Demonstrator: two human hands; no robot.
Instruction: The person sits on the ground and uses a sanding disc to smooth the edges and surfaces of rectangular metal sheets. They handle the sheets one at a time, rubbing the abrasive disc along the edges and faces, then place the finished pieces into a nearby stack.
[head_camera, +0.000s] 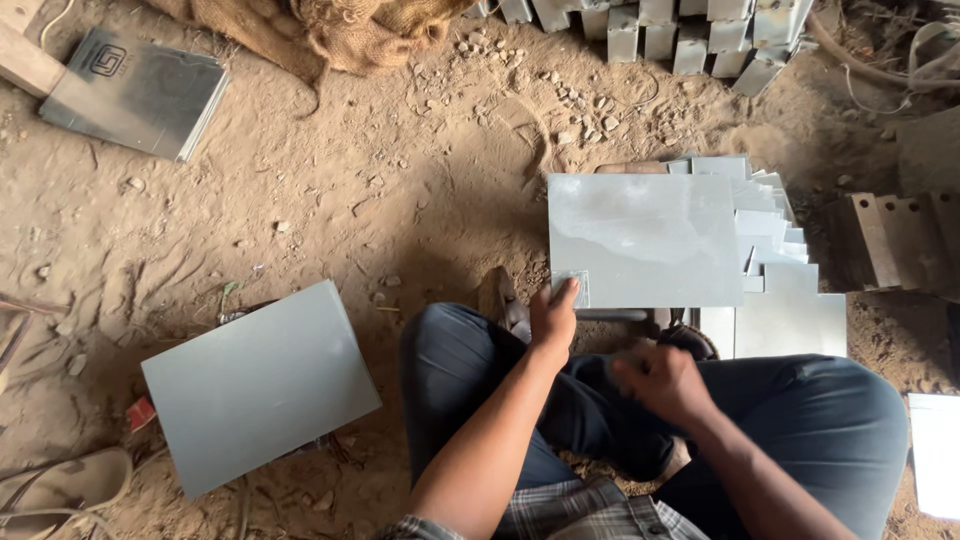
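Note:
I sit on the dirt floor with my knees up in dark trousers. My left hand (553, 318) pinches the near left corner of a flat grey metal sheet (645, 240), thumb on top next to a small cut notch. The sheet lies level in front of me over a stack of similar sheets (790, 300). My right hand (660, 382) is blurred, fingers curled, just below the sheet's near edge over my lap; whether it holds anything is unclear.
Another grey sheet stack (260, 385) lies on the dirt at my left. A third stack (135, 92) sits at the far left by a burlap sack (330, 30). Bent metal brackets (680, 30) line the top; folded pieces (895, 240) at right. A sandal (60, 485) lies bottom left.

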